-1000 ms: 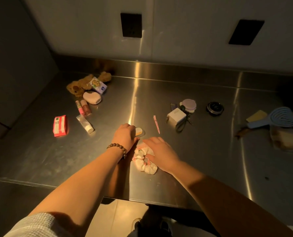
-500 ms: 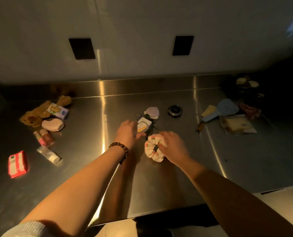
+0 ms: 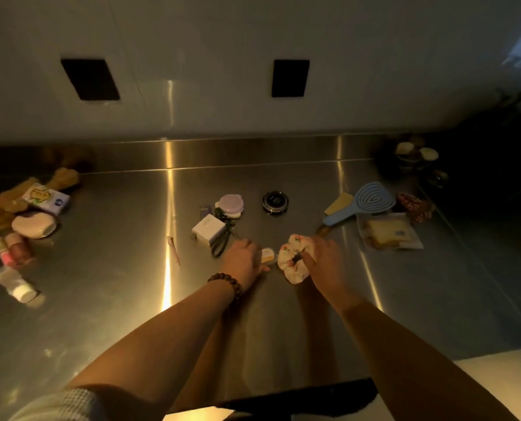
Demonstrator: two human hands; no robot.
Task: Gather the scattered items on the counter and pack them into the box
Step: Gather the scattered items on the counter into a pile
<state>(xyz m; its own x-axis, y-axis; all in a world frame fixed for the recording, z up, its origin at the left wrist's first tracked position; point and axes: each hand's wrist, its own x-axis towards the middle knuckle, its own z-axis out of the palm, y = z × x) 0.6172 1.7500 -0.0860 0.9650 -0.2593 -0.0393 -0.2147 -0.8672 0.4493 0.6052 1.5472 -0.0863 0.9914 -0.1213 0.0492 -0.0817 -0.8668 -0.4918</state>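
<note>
Both hands were down on the steel counter (image 3: 283, 329), pretty dim lighting. The right hand (image 3: 323, 256) had its fingers pinched shut on a white scrunchie (image 3: 292, 262), which sat on the counter right under it. The left hand (image 3: 244, 258), with a bead bracelet (image 3: 227, 284) on the wrist, was curled over a small yellowish tub (image 3: 268, 256); it touched the tub but I couldn't tell if it actually had hold of it.

Just behind that sat a white charger (image 3: 209, 230) with a dark cord, a lilac round case (image 3: 231, 205) and a black tin (image 3: 275, 202). A thin pink stick (image 3: 173, 250) lay left of the charger. Off right were a blue brush (image 3: 365, 202) and a clear pouch (image 3: 389, 232). Far left was a pile: teddy (image 3: 1, 205), tissue pack (image 3: 46, 199), pink case (image 3: 34, 224), little bottles (image 3: 11, 247), a tube (image 3: 14, 284). No box in view.
</note>
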